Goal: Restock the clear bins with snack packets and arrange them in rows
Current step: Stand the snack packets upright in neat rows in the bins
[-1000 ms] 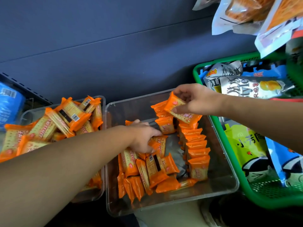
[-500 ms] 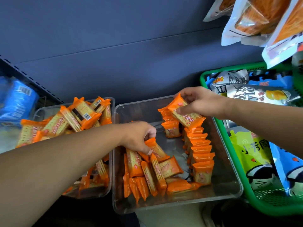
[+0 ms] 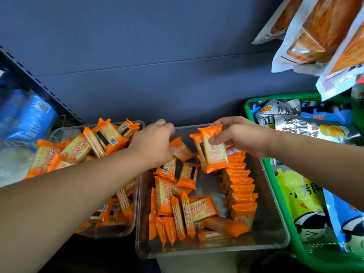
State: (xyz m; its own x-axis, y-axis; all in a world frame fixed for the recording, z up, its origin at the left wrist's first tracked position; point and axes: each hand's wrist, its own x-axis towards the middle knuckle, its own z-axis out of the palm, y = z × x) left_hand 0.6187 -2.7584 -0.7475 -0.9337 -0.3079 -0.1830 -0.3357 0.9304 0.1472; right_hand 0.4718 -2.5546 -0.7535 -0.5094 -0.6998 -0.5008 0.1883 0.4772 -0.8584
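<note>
Here, right hand [image 3: 242, 136] grip pinches an upright orange cracker packet [image 3: 215, 154]; left hand [image 3: 155, 142] grip holds a second packet [image 3: 182, 149].

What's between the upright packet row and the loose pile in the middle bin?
Head view: bare bin floor, with one flat packet bridging it near the front.

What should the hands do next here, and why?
Probably the right hand should stand its cracker packets at the far end of the upright row in the middle clear bin: they hang beside that end, and the left hand grips another packet.
</note>
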